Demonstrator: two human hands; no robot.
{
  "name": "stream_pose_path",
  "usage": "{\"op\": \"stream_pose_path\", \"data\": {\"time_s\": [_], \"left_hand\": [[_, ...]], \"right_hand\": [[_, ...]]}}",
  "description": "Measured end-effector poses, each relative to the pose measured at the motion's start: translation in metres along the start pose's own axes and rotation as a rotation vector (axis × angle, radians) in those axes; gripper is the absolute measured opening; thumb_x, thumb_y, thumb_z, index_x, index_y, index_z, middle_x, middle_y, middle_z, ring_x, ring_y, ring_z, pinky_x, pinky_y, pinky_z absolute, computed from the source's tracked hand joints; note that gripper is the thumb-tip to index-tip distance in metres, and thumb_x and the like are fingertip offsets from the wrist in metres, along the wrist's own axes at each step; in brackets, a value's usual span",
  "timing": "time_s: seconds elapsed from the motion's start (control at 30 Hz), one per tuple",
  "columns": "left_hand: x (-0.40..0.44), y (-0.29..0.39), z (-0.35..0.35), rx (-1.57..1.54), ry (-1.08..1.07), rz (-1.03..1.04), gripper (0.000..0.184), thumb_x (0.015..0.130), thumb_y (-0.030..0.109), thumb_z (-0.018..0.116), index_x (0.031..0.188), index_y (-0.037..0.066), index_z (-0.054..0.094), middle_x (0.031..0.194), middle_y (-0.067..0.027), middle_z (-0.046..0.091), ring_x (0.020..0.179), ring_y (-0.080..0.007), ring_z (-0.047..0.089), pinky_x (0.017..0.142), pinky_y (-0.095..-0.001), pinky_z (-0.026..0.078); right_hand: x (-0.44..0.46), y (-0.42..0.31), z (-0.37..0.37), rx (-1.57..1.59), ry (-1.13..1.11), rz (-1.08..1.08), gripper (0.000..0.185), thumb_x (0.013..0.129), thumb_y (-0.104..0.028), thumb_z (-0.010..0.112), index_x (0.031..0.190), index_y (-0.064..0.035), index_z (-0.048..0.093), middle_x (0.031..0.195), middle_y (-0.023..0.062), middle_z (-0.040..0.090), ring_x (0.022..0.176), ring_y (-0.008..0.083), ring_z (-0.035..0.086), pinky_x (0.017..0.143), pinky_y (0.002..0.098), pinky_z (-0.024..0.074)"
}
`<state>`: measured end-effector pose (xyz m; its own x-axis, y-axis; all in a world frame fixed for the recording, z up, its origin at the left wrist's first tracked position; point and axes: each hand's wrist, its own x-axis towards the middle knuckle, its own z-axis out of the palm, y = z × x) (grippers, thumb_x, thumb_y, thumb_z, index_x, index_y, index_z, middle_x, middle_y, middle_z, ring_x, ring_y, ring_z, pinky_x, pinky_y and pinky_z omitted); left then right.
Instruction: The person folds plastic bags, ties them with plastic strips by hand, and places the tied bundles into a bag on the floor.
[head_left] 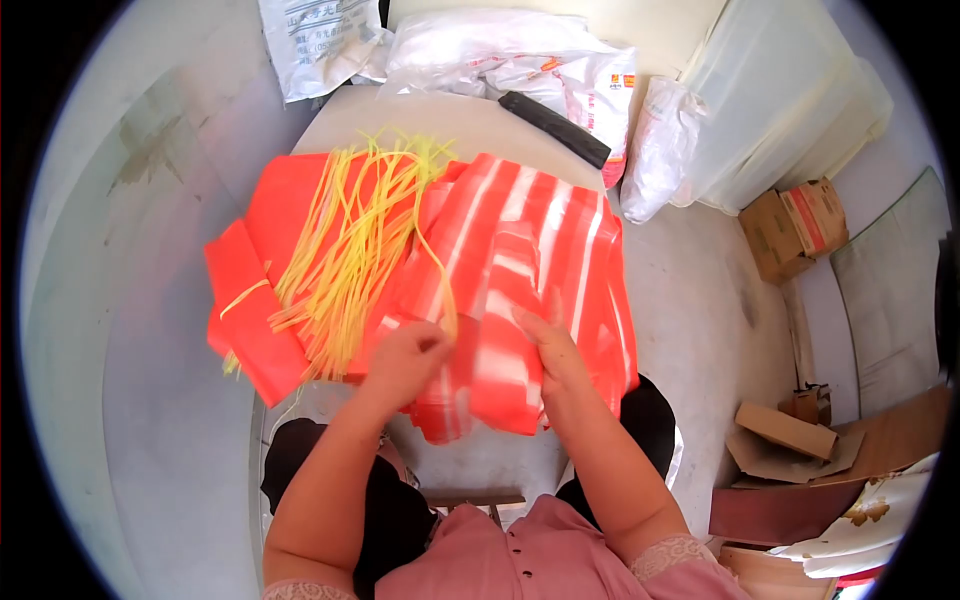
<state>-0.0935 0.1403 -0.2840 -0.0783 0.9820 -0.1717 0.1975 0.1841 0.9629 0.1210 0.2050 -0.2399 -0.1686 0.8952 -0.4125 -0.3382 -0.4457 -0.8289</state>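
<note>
My left hand (412, 358) is closed, with a yellow strip (438, 265) running up from its fingers. My right hand (553, 350) grips a folded red-and-white striped bundle (505, 370), thumb on top. Under and behind the bundle spreads more red-and-white striped sheeting (585, 250). A loose pile of yellow strips (350, 250) lies to the left across plain red sheeting (280, 195). At the far left is a folded red bundle (255, 315) with a yellow strip tied around it.
A black bar (555, 130) lies near the back of the table (350, 115), before white plastic sacks (490, 45). Another white sack (662, 145) stands to the right. Cardboard boxes (790, 230) and opened cardboard (795, 440) are on the right side.
</note>
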Motion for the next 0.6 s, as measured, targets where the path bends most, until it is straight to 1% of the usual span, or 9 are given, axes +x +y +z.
{"op": "stream_pose_path", "data": {"time_s": [0.07,0.17,0.27,0.37,0.4,0.43,0.47,0.57,0.6], "left_hand": [[0.0,-0.004,0.023,0.13,-0.112,0.093,0.022,0.094,0.019,0.07,0.106,0.001,0.074,0.092,-0.0117,0.075,0.081,-0.0202,0.071,0.074,-0.036,0.055],[-0.011,0.008,0.035,0.132,-0.255,0.151,0.026,0.093,0.017,0.069,0.114,0.001,0.072,0.093,-0.0136,0.075,0.08,-0.0227,0.071,0.075,-0.0376,0.055],[-0.011,0.028,0.038,0.097,-0.408,0.068,0.028,0.092,0.013,0.069,0.118,0.001,0.07,0.093,-0.0156,0.074,0.081,-0.0257,0.071,0.076,-0.039,0.056],[-0.009,0.04,0.035,0.076,-0.531,-0.122,0.041,0.09,0.019,0.079,0.127,0.002,0.07,0.118,-0.0109,0.076,0.109,-0.0189,0.069,0.092,-0.036,0.055],[-0.002,0.021,0.039,0.16,-0.509,-0.029,0.041,0.092,0.018,0.077,0.129,0.002,0.068,0.118,-0.0105,0.075,0.108,-0.0187,0.07,0.092,-0.036,0.055],[0.01,-0.014,0.048,0.244,-0.486,0.063,0.041,0.094,0.018,0.075,0.13,0.003,0.067,0.118,-0.01,0.075,0.107,-0.0185,0.07,0.091,-0.0361,0.056],[0.012,-0.012,0.051,0.327,-0.462,0.155,0.04,0.096,0.017,0.074,0.132,0.003,0.065,0.118,-0.0096,0.074,0.106,-0.0183,0.07,0.091,-0.0362,0.056],[0.011,0.007,0.056,-0.401,-0.291,-0.268,0.044,0.099,0.011,0.068,0.142,0.002,0.057,0.122,-0.0093,0.07,0.108,-0.0171,0.068,0.093,-0.0345,0.055],[0.013,0.01,0.062,-0.462,-0.274,-0.263,0.048,0.099,0.008,0.067,0.145,0.002,0.053,0.125,-0.01,0.068,0.11,-0.0174,0.067,0.094,-0.034,0.055]], "right_hand": [[-0.008,-0.001,0.008,0.069,-0.014,0.024,0.115,0.088,-0.013,0.079,0.171,-0.0142,-0.001,0.165,0.0234,0.032,0.147,0.0337,0.043,0.113,0.0462,0.0469],[-0.005,0.006,0.005,0.101,-0.05,0.024,0.113,0.09,-0.013,0.078,0.171,-0.0157,-0.002,0.165,0.0232,0.032,0.145,0.0341,0.045,0.111,0.0467,0.0478],[-0.009,0.004,-0.002,0.087,-0.038,0.008,0.112,0.091,-0.012,0.077,0.171,-0.0159,-0.002,0.164,0.0233,0.034,0.143,0.0338,0.046,0.11,0.0476,0.0487],[0.0,0.009,-0.023,0.072,0.01,0.0,0.113,0.091,-0.008,0.078,0.171,-0.0232,0.0,0.162,0.0203,0.038,0.137,0.0322,0.053,0.103,0.0471,0.0552],[-0.003,0.006,-0.025,0.067,0.003,-0.012,0.113,0.091,-0.007,0.078,0.171,-0.0232,0.0,0.161,0.0203,0.038,0.137,0.0322,0.053,0.103,0.0467,0.0555],[-0.007,0.002,-0.026,0.062,-0.004,-0.024,0.113,0.091,-0.006,0.078,0.171,-0.0231,0.0,0.161,0.0202,0.039,0.136,0.0321,0.054,0.102,0.0463,0.0558],[-0.01,0.001,-0.027,0.058,-0.01,-0.035,0.113,0.091,-0.005,0.078,0.171,-0.023,0.0,0.161,0.0202,0.039,0.136,0.032,0.054,0.102,0.0459,0.0561],[-0.009,0.003,-0.038,0.028,0.032,-0.092,0.11,0.09,-0.002,0.075,0.17,-0.0163,0.0,0.154,0.0227,0.044,0.132,0.0308,0.056,0.099,0.0438,0.0568],[-0.01,0.002,-0.04,-0.014,0.051,-0.08,0.11,0.091,-0.002,0.074,0.17,-0.0164,0.001,0.153,0.0223,0.045,0.131,0.0304,0.057,0.099,0.0433,0.0571]]}}
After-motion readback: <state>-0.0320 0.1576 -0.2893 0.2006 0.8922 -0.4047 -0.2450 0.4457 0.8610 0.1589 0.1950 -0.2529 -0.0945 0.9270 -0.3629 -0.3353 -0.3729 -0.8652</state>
